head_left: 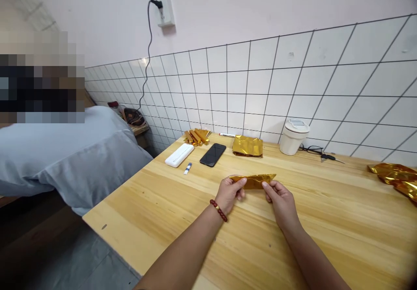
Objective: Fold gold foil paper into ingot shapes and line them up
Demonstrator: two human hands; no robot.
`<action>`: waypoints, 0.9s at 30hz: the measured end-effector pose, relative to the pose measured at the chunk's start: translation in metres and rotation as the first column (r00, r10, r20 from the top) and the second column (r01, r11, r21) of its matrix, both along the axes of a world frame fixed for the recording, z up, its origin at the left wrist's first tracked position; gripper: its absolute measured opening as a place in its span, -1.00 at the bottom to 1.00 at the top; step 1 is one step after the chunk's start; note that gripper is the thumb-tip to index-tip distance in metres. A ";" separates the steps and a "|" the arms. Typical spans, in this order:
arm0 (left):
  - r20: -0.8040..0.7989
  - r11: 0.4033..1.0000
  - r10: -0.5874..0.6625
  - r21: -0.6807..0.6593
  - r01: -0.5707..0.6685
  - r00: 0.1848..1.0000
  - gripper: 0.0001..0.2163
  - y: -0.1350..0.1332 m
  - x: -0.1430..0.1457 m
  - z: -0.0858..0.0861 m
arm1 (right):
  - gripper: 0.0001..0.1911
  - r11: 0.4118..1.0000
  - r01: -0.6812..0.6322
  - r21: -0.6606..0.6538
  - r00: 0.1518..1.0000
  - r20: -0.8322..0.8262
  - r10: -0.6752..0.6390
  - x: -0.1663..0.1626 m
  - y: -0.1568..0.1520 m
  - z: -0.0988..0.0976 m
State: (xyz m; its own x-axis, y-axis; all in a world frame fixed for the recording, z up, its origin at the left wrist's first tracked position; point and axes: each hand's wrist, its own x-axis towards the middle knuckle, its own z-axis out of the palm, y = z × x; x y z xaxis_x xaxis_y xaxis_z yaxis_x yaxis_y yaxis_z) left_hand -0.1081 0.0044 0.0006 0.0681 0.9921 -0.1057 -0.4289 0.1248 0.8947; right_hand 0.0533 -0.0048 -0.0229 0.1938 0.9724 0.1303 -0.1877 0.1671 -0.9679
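Note:
Between my two hands is a folded piece of gold foil paper (256, 182), held a little above the wooden table. My left hand (228, 191), with a red bead bracelet (218, 210) at the wrist, pinches its left end between thumb and fingers. The right end is gripped by my right hand (282, 201), thumb on the near face. Just beyond, a stack of gold foil sheets (247, 146) lies on the table. Folded gold foil strips (197, 136) are heaped at the far left corner.
On the table (156, 229) lie a white power bank (180, 155), a black phone (213, 155), a small glue stick (188, 168) and a pen (227, 135). A white lidded cup (294, 137), glasses (311, 149), keys (329, 157) and crumpled gold foil (395, 175) sit rightward. A person (81, 151) in grey is at left.

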 end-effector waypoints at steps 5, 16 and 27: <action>0.019 1.000 -0.007 0.006 0.007 1.000 -0.56 0.000 -0.001 -0.001 | -0.58 0.999 -0.013 0.033 0.999 -0.032 0.014 -0.002 -0.003 0.011; 0.101 0.998 -0.066 -0.003 0.067 0.993 -0.50 -0.001 -0.001 0.002 | -0.86 0.887 0.197 0.418 0.889 0.305 -0.342 0.000 -0.011 0.009; 0.261 0.969 -0.226 -0.037 0.244 0.938 -0.67 0.000 0.000 -0.005 | -0.68 0.878 -0.127 0.461 0.788 0.584 -0.193 -0.008 -0.015 -0.001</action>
State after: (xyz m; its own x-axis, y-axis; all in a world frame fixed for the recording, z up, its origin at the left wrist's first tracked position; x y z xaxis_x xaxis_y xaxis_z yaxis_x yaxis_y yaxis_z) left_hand -0.1085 0.0047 -0.0043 0.3319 0.9355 -0.1207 -0.5912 0.3061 0.7462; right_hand 0.0449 -0.0198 -0.0241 -0.0490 0.7595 0.6487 0.4134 0.6067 -0.6790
